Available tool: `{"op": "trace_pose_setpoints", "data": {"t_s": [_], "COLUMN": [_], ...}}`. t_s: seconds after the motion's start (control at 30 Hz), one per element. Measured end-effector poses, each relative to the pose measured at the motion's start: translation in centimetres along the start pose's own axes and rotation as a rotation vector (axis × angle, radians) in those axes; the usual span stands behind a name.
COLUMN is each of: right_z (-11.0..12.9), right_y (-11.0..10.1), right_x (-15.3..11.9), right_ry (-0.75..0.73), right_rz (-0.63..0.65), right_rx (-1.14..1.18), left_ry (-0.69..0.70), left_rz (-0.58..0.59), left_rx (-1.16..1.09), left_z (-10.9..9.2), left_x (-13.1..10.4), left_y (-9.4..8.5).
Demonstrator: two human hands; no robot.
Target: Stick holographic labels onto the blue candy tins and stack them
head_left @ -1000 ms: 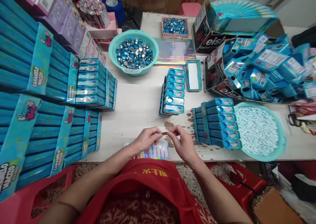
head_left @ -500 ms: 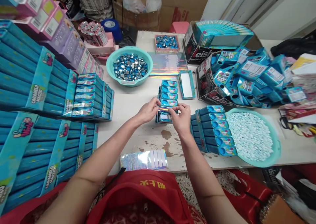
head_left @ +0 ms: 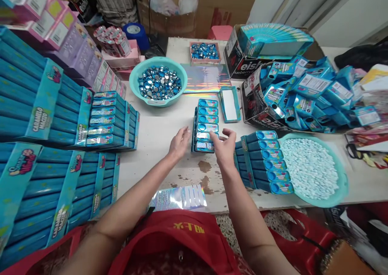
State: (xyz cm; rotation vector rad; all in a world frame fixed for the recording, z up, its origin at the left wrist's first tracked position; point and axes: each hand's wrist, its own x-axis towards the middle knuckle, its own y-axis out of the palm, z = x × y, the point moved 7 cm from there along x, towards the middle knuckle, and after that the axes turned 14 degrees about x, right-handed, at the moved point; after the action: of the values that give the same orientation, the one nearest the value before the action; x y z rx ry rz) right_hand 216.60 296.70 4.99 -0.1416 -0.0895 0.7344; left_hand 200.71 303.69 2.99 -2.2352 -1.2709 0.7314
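Pretty sure this is the smoothing-down step: a shiny strip (head_left: 202, 136) is lying on the second-nearest box of the middle blue block (head_left: 207, 119). Right hand (head_left: 224, 145) is resting at the block's right side, thumb by the strip, fingers parted. Left hand (head_left: 180, 142) is hovering left of the block, loosely spread, holding nothing. Next move's probably calling for light, even thumb pressure.

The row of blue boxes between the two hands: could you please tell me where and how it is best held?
Probably by both long sides, left hand coming from the left and right hand from the right, below the upturned labelled faces. The row of blue boxes runs front to back, so opposed palms could span several boxes and leave those faces uncovered.
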Motion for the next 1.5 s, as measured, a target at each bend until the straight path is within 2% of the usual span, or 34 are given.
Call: {"op": "trace_pose_setpoints", "data": {"t_s": [0.03, 0.1, 0.17, 0.27, 0.33, 0.37, 0.4, 0.43, 0.47, 0.53, 0.6, 0.7, 0.8, 0.9, 1.03, 1.17, 1.27, 1.4, 1.47, 1.5], "right_z": [0.1, 0.4, 0.9, 1.4, 1.1, 0.5, -0.4, -1.7, -3.2, -6.3, -8.8, -11.0, -11.1, -10.8, -10.6, -9.6, -7.6, -4.0, -1.9, -0.8], "right_y": [0.1, 0.2, 0.0, -1.9, -3.8, -4.2, -3.9, -2.7, -1.4, 0.5, 1.7, 2.5, 2.3, 1.8, 2.2, 3.1, 3.0, 1.7, 1.1, 0.9], "right_x": [0.1, 0.2, 0.1, -1.9, -4.8, -6.6, -8.4, -10.4, -12.6, -16.5, -18.9, -20.5, -21.1, -21.2, -20.4, -19.5, -18.7, -17.1, -16.0, -15.4], "right_ry": [-0.008, -0.024, -0.037, -0.091, -0.156, -0.18, -0.19, -0.187, -0.19, -0.219, -0.256, -0.302, -0.387, -0.452, -0.409, -0.381, -0.36, -0.215, -0.16, -0.143], "right_rz": [-0.01, -0.035, -0.035, -0.098, -0.163, -0.137, -0.021, 0.182, 0.388, 0.662, 0.8, 0.941, 1.03, 1.05, 1.005, 1.061, 1.097, 1.071, 1.024, 0.997], "right_rx": [-0.01, -0.027, -0.003, 0.09, 0.095, 0.061, 0.019, -0.032, -0.092, -0.224, -0.356, -0.486, -0.54, -0.578, -0.594, -0.681, -0.713, -0.601, -0.523, -0.482], "left_ry": [0.058, 0.149, 0.125, 0.011, -0.052, -0.083, -0.106, -0.12, -0.121, -0.097, -0.083, -0.123, -0.177, -0.194, -0.205, -0.185, -0.161, -0.16, -0.159, -0.148], "left_rz": [-0.023, 0.025, 0.091, 0.194, 0.365, 0.472, 0.549, 0.6, 0.621, 0.605, 0.589, 0.594, 0.589, 0.572, 0.577, 0.561, 0.523, 0.515, 0.459, 0.408], "left_rx": [-0.046, -0.013, 0.116, 0.299, 0.44, 0.505, 0.552, 0.584, 0.597, 0.596, 0.569, 0.523, 0.496, 0.49, 0.49, 0.545, 0.594, 0.593, 0.481, 0.354], "left_z": [-0.5, -1.0, 0.2, 4.8, 8.3, 9.9, 11.2, 12.1, 12.6, 12.8, 12.6, 12.9, 13.5, 13.6, 13.3, 13.1, 13.2, 13.4, 12.7, 12.0], "left_x": [-0.7, -1.8, -2.8, -5.0, -7.6, -9.1, -10.6, -11.8, -12.7, -13.4, -13.4, -13.1, -13.1, -13.1, -13.2, -13.2, -13.3, -13.5, -13.3, -13.2], "left_y": [0.4, 1.5, 2.1, 2.1, 2.9, 3.7, 4.4, 5.1, 5.7, 6.6, 7.2, 7.4, 7.4, 7.3, 7.2, 7.3, 7.5, 7.5, 6.6, 5.8]}}
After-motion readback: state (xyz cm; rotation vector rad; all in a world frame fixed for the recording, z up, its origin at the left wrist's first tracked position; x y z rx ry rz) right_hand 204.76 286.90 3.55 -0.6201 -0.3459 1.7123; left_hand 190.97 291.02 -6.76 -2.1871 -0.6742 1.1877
